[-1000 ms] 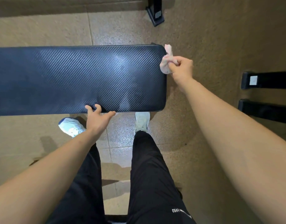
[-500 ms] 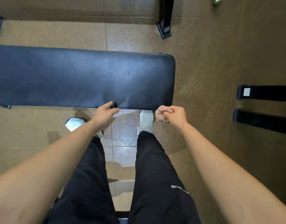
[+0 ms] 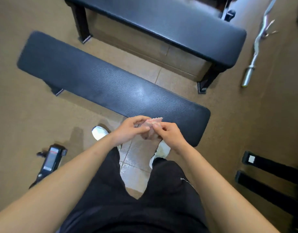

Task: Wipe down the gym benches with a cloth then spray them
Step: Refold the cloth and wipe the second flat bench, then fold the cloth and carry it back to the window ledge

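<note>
- While both forearms reach forward and converge, the left hand (image 3: 129, 130) and right hand (image 3: 168, 133) pinch the pink cloth (image 3: 152, 122) between them, each grip closed on it with curled fingertips.
- The cloth is at the near edge of the dark surface (image 3: 111, 84), toward its right end; contact cannot be told.

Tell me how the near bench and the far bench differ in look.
The near bench has a finely ribbed pad; the far bench has a pad that looks smooth. The far bench shows two black legs; the near bench shows only one small foot. Both are long, dark and padded.
</note>
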Tool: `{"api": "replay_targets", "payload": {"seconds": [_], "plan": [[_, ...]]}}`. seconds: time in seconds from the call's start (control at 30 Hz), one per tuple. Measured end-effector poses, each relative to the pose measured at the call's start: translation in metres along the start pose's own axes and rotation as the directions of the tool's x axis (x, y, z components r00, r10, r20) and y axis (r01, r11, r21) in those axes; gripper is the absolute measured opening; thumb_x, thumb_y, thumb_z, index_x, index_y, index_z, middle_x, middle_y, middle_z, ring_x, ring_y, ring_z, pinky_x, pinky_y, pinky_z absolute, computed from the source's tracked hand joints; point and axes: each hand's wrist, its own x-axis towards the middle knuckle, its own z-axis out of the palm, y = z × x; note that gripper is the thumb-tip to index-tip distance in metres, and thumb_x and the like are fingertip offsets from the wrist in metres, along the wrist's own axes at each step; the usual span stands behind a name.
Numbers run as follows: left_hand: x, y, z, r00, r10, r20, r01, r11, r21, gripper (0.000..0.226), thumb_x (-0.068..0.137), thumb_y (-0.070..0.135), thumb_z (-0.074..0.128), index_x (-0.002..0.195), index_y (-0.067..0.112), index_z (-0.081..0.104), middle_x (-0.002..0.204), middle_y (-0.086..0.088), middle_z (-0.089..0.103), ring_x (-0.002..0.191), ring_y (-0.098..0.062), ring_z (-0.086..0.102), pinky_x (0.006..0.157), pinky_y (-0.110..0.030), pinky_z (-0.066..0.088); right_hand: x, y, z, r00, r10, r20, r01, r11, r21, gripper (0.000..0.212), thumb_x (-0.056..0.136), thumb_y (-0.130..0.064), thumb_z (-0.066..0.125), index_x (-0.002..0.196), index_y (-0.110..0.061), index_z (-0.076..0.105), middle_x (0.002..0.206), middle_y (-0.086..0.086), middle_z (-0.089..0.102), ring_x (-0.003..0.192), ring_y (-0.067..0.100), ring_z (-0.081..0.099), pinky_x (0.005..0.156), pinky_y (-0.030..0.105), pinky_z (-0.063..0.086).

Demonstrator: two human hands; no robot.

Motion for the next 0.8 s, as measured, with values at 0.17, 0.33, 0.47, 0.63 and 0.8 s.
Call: {"api": "replay_targets", "payload": {"seconds": [0.17,0.33,0.47,0.63,0.8], "plan": [[-0.048,-0.004,-0.067,0.980,0.020,-0.196,-0.041,0.993,-0.107,0.013,0.090,-0.006,0.072,0.098,0.004,0.068,0.086,0.004,0.070,0.076,0.008,0.064,0.071,-0.010,0.049,0.008,-0.092,0.043,0.988,-0.098,0.120,0.115,0.982,-0.149,0.025,0.097,-0.033,0.065,0.085,-0.015,0.077,0.065,0.001,0.061,0.064,0.008,0.047,0.061,0.030,0.037],[-0.091,-0.007,-0.155,0.936,0.074,-0.343,-0.139,0.976,-0.168,0.021,0.076,0.027,0.084,0.073,0.036,0.065,0.127,0.011,0.064,0.115,-0.006,0.066,0.099,-0.027,0.049,0.036,-0.169,0.104,0.982,-0.179,0.062,0.189,0.934,-0.302,0.012,0.088,-0.033,0.075,0.080,-0.025,0.079,0.067,-0.006,0.069,0.065,0.004,0.058,0.067,0.032,0.044],[-0.117,-0.008,-0.231,0.911,0.082,-0.403,-0.159,0.974,-0.161,0.032,0.074,0.027,0.082,0.067,0.034,0.051,0.098,0.019,0.068,0.092,-0.003,0.068,0.086,-0.028,0.051,0.058,-0.232,0.158,0.976,-0.215,0.046,0.215,0.894,-0.394,0.017,0.082,-0.033,0.081,0.069,-0.035,0.071,0.083,-0.011,0.071,0.085,0.008,0.066,0.076,0.031,0.052],[-0.142,-0.013,-0.319,0.882,0.078,-0.464,-0.195,0.958,-0.209,0.028,0.083,0.011,0.083,0.090,0.009,0.056,0.082,0.002,0.058,0.076,-0.010,0.055,0.074,-0.027,0.048,0.089,-0.300,0.218,0.956,-0.288,0.055,0.279,0.838,-0.469,0.024,0.088,-0.035,0.076,0.074,-0.019,0.065,0.086,-0.005,0.067,0.081,0.013,0.062,0.070,0.031,0.050],[-0.156,-0.018,-0.400,0.810,0.009,-0.586,-0.215,0.935,-0.282,0.033,0.086,0.013,0.081,0.115,0.016,0.066,0.082,-0.002,0.067,0.075,-0.006,0.061,0.074,-0.018,0.051,0.128,-0.355,0.269,0.948,-0.276,0.157,0.317,0.810,-0.493,0.030,0.093,-0.037,0.069,0.075,-0.013,0.065,0.069,0.004,0.066,0.061,0.015,0.054,0.060,0.038,0.046]]}}
